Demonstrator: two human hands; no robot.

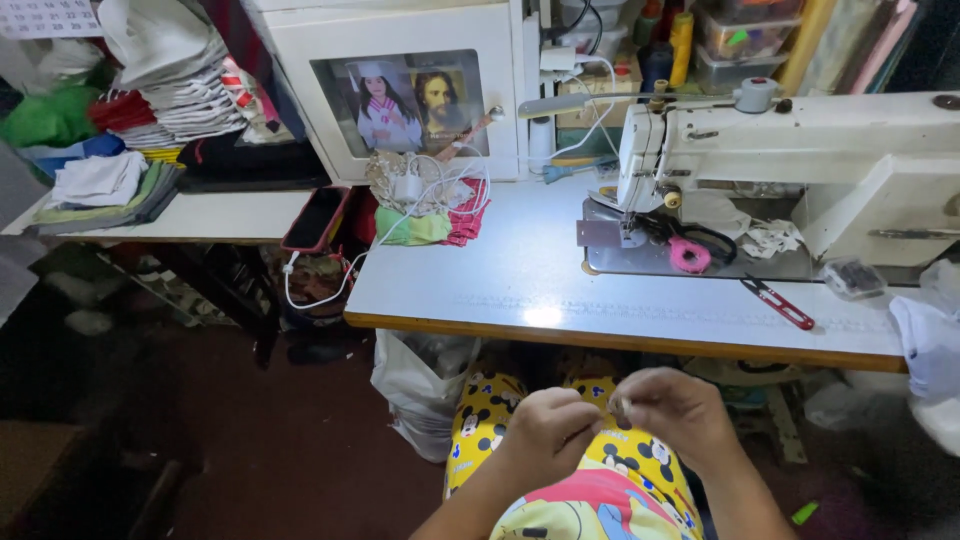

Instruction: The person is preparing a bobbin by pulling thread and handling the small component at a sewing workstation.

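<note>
Item 1: my left hand (548,428), low in view over my lap, fingers curled in tight, tips meeting the right hand

Item 2: my right hand (680,410), just beside the left, thumb and forefinger pinched narrow on a small dark piece (619,408); I cannot tell what the piece is, nor whether the left grips it too

Item 3: yellow cartoon-print cloth (600,490), lying across my lap directly under both hands

Item 4: table (500,290), white top with a wooden edge, beyond the hands

Item 5: sewing machine (790,160), white, on the table's right part

Item 6: scissors (700,248), pink and black handles, on the machine bed beside the needle

Item 7: red snips (778,302), on the tabletop in front of the machine, well apart from my hands

Item 8: white cabinet (400,90) behind the table, two portraits in its door

Item 9: folded clothes (150,100), stacked at far left on a side shelf

Item 10: white bag (420,385), on the floor under the table, left of my knees
</note>
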